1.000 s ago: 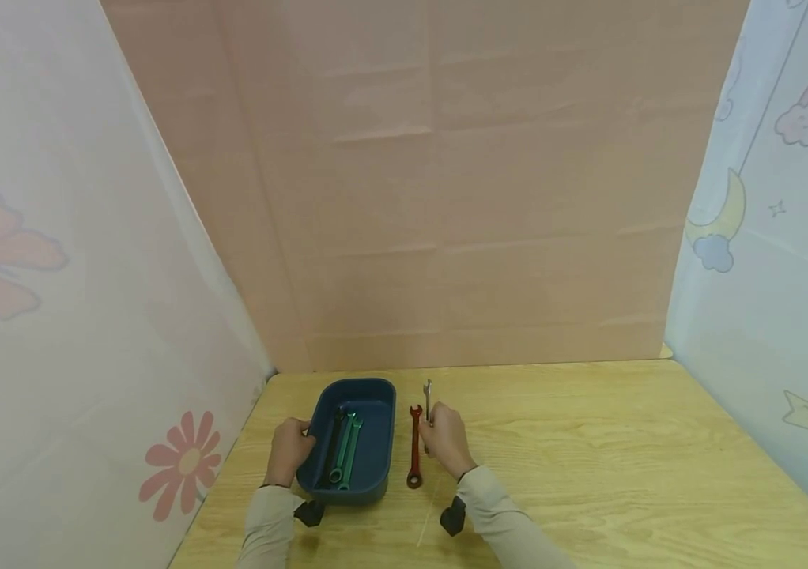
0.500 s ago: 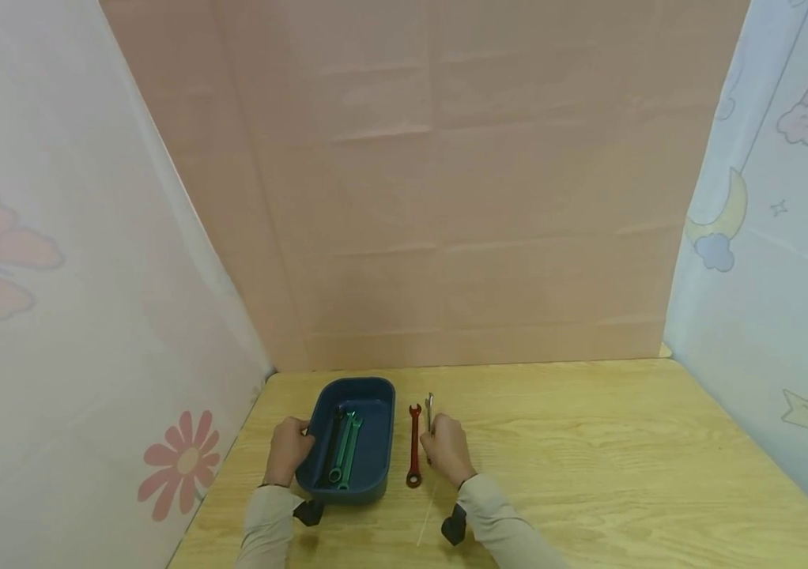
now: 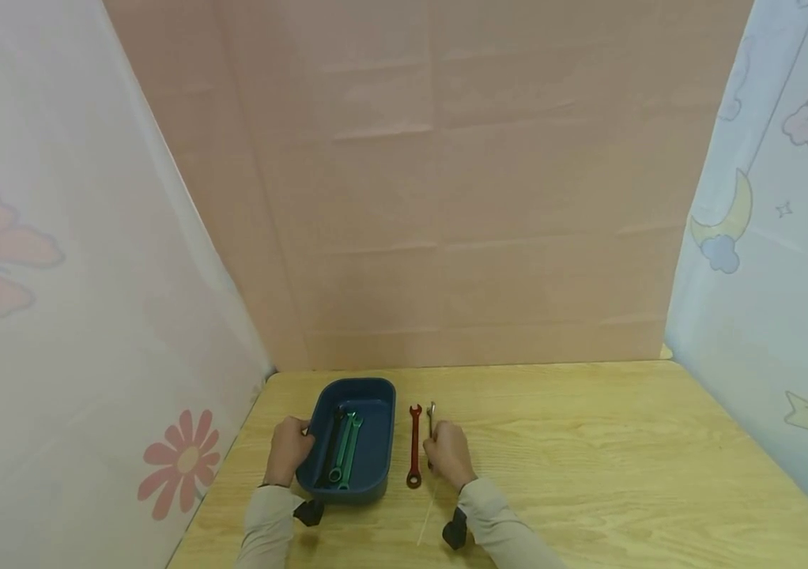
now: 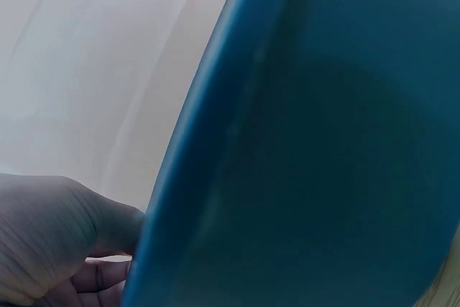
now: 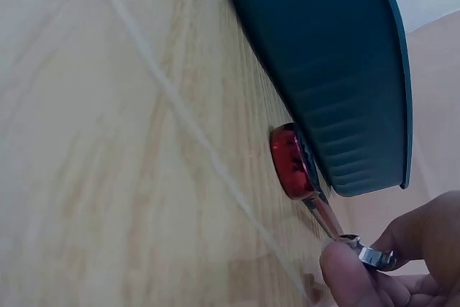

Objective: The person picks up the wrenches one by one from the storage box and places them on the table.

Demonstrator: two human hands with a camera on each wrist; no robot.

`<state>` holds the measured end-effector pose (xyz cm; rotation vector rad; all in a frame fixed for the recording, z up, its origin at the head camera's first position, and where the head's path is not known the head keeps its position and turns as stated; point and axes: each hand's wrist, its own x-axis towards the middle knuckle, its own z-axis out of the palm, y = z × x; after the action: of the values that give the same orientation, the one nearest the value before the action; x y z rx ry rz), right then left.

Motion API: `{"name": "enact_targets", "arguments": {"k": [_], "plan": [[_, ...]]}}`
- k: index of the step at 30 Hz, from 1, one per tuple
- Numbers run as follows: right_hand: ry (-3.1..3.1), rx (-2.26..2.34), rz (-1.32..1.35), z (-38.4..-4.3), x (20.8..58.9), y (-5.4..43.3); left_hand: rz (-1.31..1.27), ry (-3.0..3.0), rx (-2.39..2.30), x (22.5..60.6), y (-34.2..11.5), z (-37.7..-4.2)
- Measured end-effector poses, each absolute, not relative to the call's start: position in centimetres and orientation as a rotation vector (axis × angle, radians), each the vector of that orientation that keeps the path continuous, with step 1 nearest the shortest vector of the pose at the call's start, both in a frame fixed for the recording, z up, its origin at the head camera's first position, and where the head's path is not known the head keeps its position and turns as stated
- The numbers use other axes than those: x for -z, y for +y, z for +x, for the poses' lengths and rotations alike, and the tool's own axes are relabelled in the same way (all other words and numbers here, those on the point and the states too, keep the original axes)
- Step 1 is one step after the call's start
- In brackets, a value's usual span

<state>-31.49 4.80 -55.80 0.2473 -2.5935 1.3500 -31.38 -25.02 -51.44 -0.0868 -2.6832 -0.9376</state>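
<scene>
My left hand [image 3: 288,452] grips the left rim of a dark blue tray [image 3: 378,466], thumb over the edge in the left wrist view. Two green combination wrenches [image 3: 349,454] and a black wrench [image 3: 331,449] lie lengthwise inside it. Just right of the tray, a red ratcheting wrench [image 3: 414,446] rests on the table, open end away from me. Beside that, my right hand [image 3: 450,454] pinches a silver wrench [image 3: 432,412], roughly parallel to the red one; its near end shows between thumb and fingers in the right wrist view. The hand hides its middle.
The wood-grain table [image 3: 575,442] extends to the right. A thin pale line [image 3: 428,514] runs across the tabletop in front of the right hand. A tan sheet [image 3: 447,197] stands behind the table, with patterned white sheets at both sides.
My right hand has brought the silver wrench a little nearer to me and slightly right, beside the red wrench. The left hand and the tray have stayed put.
</scene>
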Motion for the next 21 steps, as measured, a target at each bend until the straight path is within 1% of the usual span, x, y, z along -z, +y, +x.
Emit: {"name": "enact_targets", "arguments": {"k": [6,13,21], "plan": [[-2.632,-1.364,0.205,-31.68,55.71,4.61,-0.089,-2.688,0.955,51.56,-25.16,-31.43],[-2.691,-1.182,0.143,-31.88,55.59,4.67,-0.082,-2.692,0.934,51.53,-25.03,-31.48],[-2.670,-1.164,0.207,-31.78,55.51,5.00,-0.080,-2.696,0.912,51.20,-24.89,-31.40]]}}
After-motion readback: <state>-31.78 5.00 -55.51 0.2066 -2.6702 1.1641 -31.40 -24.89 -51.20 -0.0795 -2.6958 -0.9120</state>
